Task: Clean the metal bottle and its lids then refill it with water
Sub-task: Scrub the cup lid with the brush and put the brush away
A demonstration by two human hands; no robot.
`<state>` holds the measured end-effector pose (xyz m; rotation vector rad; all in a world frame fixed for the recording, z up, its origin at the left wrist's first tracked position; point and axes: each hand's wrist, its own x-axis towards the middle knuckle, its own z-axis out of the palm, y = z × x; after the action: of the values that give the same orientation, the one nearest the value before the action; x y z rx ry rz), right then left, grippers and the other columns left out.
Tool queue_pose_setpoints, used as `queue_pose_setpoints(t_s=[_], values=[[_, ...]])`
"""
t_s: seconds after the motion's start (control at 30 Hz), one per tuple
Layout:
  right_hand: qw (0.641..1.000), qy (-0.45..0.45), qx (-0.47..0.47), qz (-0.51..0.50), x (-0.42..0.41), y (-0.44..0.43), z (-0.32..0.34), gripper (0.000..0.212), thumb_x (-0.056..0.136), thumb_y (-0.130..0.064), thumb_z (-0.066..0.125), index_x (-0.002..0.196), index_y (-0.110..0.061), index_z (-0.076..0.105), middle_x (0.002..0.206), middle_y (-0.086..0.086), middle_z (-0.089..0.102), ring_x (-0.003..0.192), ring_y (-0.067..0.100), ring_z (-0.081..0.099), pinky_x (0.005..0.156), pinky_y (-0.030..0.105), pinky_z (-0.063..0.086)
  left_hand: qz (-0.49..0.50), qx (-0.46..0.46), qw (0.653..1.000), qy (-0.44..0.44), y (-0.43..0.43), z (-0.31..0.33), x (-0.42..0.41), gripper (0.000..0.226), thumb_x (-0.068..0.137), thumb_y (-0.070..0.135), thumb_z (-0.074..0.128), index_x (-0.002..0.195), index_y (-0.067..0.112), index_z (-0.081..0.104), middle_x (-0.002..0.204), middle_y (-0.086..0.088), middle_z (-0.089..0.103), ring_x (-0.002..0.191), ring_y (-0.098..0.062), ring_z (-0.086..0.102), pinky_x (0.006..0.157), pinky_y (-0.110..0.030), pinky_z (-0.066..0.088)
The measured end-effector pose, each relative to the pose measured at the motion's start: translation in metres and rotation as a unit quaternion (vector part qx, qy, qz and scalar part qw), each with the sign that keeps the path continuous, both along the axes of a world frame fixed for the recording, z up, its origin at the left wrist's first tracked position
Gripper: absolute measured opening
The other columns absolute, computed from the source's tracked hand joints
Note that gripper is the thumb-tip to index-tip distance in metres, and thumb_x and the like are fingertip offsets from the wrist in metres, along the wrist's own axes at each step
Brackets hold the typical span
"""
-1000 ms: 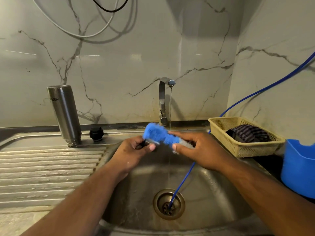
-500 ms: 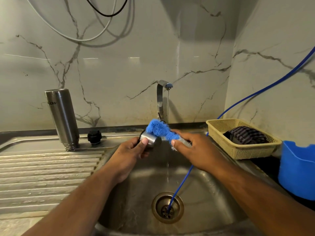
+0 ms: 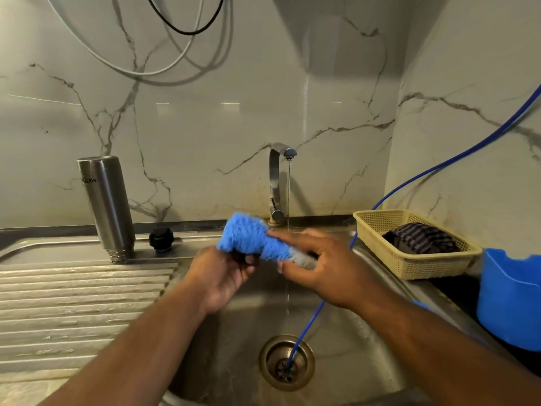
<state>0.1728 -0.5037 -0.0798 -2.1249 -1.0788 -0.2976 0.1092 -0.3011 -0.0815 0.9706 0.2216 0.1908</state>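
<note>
Bottle (image 3: pixel 108 206) looks stiff, slippery steel; I'd take it mid-body. Right grip (image 3: pixel 325 271) holds the brush (image 3: pixel 251 238); left grip (image 3: pixel 222 276) curls round a half-hidden lid (image 3: pixel 245 259).

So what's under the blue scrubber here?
The left hand, its fingers curled round something small and dark, probably a lid. The blue scrubber and the fingers cover most of it.

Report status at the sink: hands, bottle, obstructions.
Left hand grips a mostly hidden lid; right hand holds blue scrubber over it. Bottle inverted on drainboard. Tap running; blue hose beneath hands.
</note>
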Motion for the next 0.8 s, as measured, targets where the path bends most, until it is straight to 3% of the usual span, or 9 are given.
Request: queue_pose_setpoints(t_s=[0.1,0.2,0.33,0.47,0.6,0.73,0.8], values=[[0.997,0.022,0.064,-0.045,0.010,-0.011,0.003,0.050,0.080,-0.053,0.066,0.129,-0.062,0.058,0.097,-0.011,0.060,0.078,0.009,0.062,0.072,0.040,0.058,0.001,-0.040,0.999,-0.003,0.009,0.004,0.001,0.043,0.111,0.035,0.030,0.124,0.005,0.058,0.084,-0.013,0.067,0.057,-0.011,0.052,0.048,-0.024,0.050],[0.992,0.031,0.097,-0.069,0.010,-0.010,0.006,0.045,0.091,-0.044,0.067,0.134,-0.055,0.057,0.105,-0.014,0.063,0.088,0.002,0.063,0.078,0.026,0.055,-0.023,0.027,0.999,0.008,-0.005,0.001,0.001,0.041,0.111,0.032,0.029,0.124,0.008,0.059,0.075,-0.009,0.062,0.054,-0.012,0.044,0.046,-0.025,0.043],[0.993,0.075,0.086,-0.013,0.000,-0.004,0.010,0.042,0.095,-0.039,0.064,0.136,-0.046,0.060,0.112,-0.021,0.071,0.096,-0.006,0.066,0.082,0.018,0.053,0.009,0.081,0.997,-0.003,-0.004,-0.002,-0.001,0.038,0.108,0.033,0.040,0.118,0.006,0.065,0.094,-0.017,0.065,0.059,-0.015,0.045,0.052,-0.028,0.040],[0.994,0.079,0.078,-0.019,0.000,-0.011,0.013,0.041,0.095,-0.038,0.064,0.135,-0.048,0.060,0.112,-0.023,0.071,0.098,-0.008,0.065,0.085,0.021,0.054,0.037,0.053,0.997,-0.029,0.009,0.000,-0.002,0.036,0.106,0.033,0.044,0.119,0.005,0.063,0.095,-0.015,0.066,0.060,-0.015,0.046,0.056,-0.029,0.038],[0.995,0.053,0.084,0.007,-0.007,0.002,0.012,0.044,0.094,-0.042,0.064,0.135,-0.053,0.057,0.114,-0.017,0.069,0.096,-0.003,0.065,0.081,0.019,0.055,0.036,0.115,0.993,-0.009,-0.017,0.005,-0.007,0.039,0.109,0.032,0.036,0.115,0.004,0.062,0.083,-0.011,0.070,0.065,-0.017,0.049,0.059,-0.032,0.035],[0.998,0.036,0.043,-0.013,-0.003,-0.012,0.014,0.046,0.091,-0.043,0.065,0.133,-0.059,0.054,0.100,-0.012,0.063,0.084,0.004,0.062,0.069,0.019,0.053,0.090,0.040,0.994,-0.044,0.003,0.013,-0.007,0.033,0.108,0.025,0.036,0.106,0.006,0.063,0.088,-0.016,0.064,0.058,-0.016,0.041,0.055,-0.030,0.030],[0.999,0.005,0.012,-0.036,-0.003,-0.013,0.013,0.050,0.089,-0.049,0.062,0.135,-0.062,0.050,0.095,-0.012,0.060,0.078,0.006,0.059,0.067,0.028,0.053,0.133,0.107,0.984,-0.040,0.008,0.015,-0.009,0.032,0.108,0.022,0.035,0.106,0.007,0.064,0.078,-0.009,0.062,0.052,-0.012,0.040,0.050,-0.028,0.030]])
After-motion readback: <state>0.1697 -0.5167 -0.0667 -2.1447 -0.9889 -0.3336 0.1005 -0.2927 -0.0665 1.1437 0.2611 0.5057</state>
